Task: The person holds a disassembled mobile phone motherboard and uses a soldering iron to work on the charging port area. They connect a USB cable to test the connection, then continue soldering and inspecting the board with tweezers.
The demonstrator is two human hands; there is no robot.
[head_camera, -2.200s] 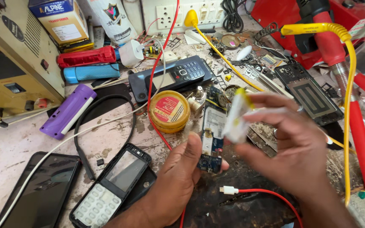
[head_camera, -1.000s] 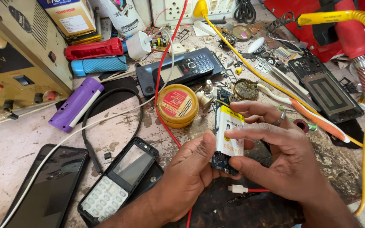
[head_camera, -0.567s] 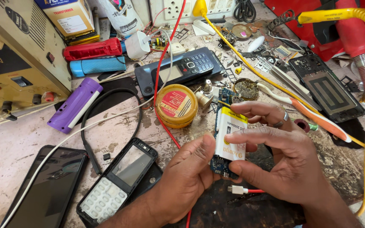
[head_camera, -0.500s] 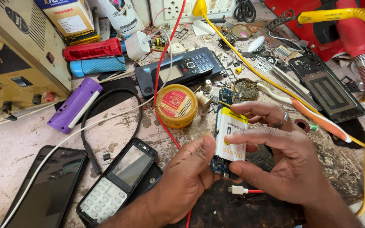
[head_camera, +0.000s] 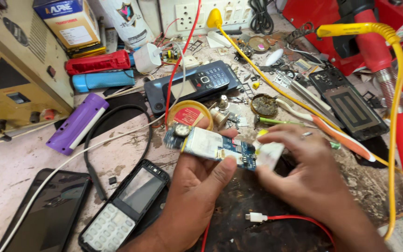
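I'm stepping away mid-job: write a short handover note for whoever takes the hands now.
Left hand: holds the blue phone circuit board off the bench, thumb on its lower edge, a white shield plate facing up.
Right hand: fingertips pinch a white strip at the board's right end; it looks partly lifted, though I cannot tell if it is free.
Nearby: round solder paste tin just behind the board; keypad phone front lower left; white plug on a red wire lies loose below the hands.
Done: board is out of its housing and in hand.
Left: the strip is not yet clear of the board; nothing is connected to the plug.
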